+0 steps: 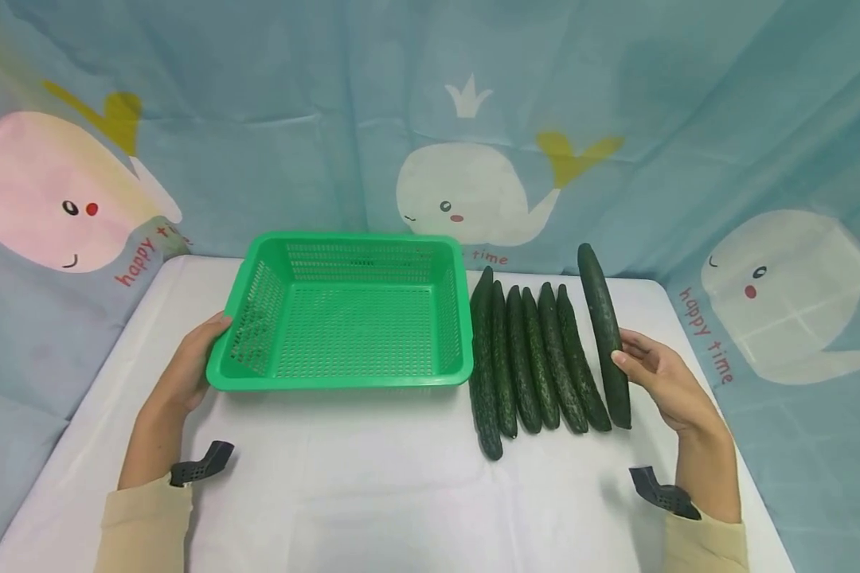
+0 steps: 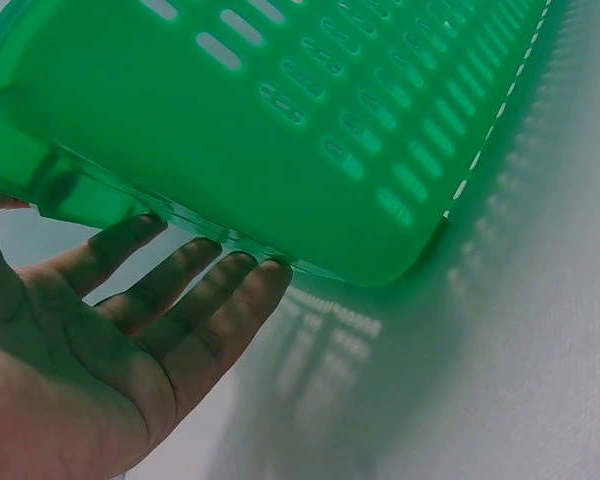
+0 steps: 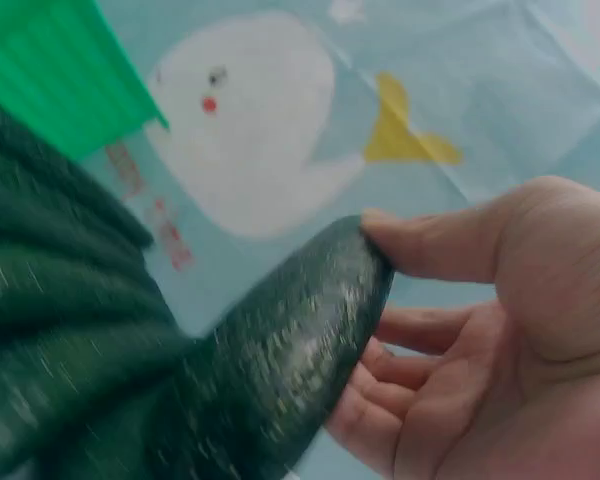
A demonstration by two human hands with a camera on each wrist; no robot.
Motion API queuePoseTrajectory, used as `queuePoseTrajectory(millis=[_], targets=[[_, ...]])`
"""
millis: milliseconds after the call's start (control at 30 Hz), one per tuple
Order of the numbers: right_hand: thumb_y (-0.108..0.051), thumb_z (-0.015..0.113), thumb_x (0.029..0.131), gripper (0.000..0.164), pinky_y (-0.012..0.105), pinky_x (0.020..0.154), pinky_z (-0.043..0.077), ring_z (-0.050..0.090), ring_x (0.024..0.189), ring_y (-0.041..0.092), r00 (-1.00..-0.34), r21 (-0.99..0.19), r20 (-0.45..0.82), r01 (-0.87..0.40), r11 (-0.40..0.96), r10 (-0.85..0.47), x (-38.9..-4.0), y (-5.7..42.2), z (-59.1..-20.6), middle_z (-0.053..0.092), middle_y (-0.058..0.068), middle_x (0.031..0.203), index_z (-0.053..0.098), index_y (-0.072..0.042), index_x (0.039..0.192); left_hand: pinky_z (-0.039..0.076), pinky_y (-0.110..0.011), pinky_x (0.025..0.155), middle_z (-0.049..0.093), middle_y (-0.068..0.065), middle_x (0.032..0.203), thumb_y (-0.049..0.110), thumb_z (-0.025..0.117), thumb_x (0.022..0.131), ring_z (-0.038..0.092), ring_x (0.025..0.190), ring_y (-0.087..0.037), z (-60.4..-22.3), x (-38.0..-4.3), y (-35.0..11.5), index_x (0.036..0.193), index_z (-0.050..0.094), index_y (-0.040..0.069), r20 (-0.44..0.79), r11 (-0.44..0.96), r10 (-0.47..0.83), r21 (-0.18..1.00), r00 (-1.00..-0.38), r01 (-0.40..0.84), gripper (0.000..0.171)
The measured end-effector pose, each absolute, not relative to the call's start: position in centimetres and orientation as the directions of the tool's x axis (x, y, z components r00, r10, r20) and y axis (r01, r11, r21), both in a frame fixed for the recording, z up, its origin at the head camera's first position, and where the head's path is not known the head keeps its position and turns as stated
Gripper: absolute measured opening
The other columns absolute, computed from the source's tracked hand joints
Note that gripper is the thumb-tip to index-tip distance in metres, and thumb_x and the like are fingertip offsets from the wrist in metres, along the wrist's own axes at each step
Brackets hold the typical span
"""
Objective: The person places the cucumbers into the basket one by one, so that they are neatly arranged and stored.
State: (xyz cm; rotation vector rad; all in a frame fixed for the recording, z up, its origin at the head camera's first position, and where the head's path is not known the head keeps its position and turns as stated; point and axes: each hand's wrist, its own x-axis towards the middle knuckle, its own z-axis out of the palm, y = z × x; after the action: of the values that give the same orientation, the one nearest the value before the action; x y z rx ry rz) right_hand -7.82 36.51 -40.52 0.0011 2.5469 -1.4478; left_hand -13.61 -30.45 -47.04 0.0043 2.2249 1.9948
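In the head view a green plastic basket (image 1: 344, 382) with slotted walls stands on the left half of the table, no contents showing. My left hand (image 1: 189, 362) holds its left rim; in the left wrist view the fingers (image 2: 195, 320) reach under the rim against the outer wall, the thumb mostly hidden. My right hand (image 1: 666, 382) pinches a dark green cucumber (image 1: 602, 318) between thumb and fingers, its far end pointing to the back. Left of it several more cucumbers (image 1: 519, 358) lie side by side in a row, close against the basket's right side.
A white cloth (image 1: 401, 493) covers the table. Blue curtains (image 1: 294, 159) with whale prints hang behind and along both sides, close to the table's back edge. A black wrist camera mount (image 1: 662, 493) sits on each forearm by the beige sleeves.
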Motion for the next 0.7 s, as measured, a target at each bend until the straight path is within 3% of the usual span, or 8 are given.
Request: queuePoseTrajectory(millis=[267,367,500,700], targets=[[-0.007,0.055,0.108,0.066,0.006,0.102,0.047,0.054,0.13,-0.006,-0.945,-0.954,-0.091,-0.007,0.299,-0.314,-7.6,31.8,-40.2,0.034,0.041,0.157,0.022,0.017,0.16,0.062,-0.014,0.083,0.065,0.023,0.122,0.042,0.037,0.115,0.072,0.103,0.005,-46.9,-13.4,-30.2,0.165,0.012,-0.009,-0.092,0.094,0.131,0.992,-0.987,-0.08,0.077],[-0.011,0.054,0.109,0.071,0.01,0.104,0.047,0.049,0.145,0.017,-0.933,-0.966,-0.12,0.031,0.255,-0.341,-8.2,30.1,-39.3,0.028,0.04,0.162,0.015,0.013,0.163,0.062,-0.013,0.083,0.064,0.025,0.123,0.041,0.036,0.115,0.071,0.103,0.007,-47.0,-13.5,-30.2,0.165,0.012,-0.009,-0.085,0.1,0.116,0.992,-0.99,-0.074,0.076],[-0.023,0.052,0.112,0.074,0.03,0.114,0.049,0.032,0.156,0.048,-0.927,-0.946,-0.186,0.079,0.313,-0.327,-9.3,28.0,-38.3,0.023,0.034,0.169,0.013,0.006,0.167,0.061,-0.012,0.084,0.061,0.026,0.123,0.041,0.036,0.115,0.07,0.105,0.009,-47.0,-13.6,-30.2,0.166,0.01,-0.008,-0.087,0.094,0.107,0.993,-0.99,-0.077,0.076],[-0.032,0.059,0.11,0.068,0.059,0.115,0.049,0.049,0.147,0.045,-0.945,-0.88,-0.191,0.044,0.474,-0.267,-10.6,25.2,-38.1,0.041,0.026,0.164,0.032,0.0,0.164,0.062,-0.014,0.083,0.062,0.019,0.122,0.041,0.037,0.115,0.07,0.102,0.005,-46.7,-14.1,-30.1,0.167,0.01,-0.006,-0.112,0.058,0.129,0.993,-0.985,-0.105,0.075]])
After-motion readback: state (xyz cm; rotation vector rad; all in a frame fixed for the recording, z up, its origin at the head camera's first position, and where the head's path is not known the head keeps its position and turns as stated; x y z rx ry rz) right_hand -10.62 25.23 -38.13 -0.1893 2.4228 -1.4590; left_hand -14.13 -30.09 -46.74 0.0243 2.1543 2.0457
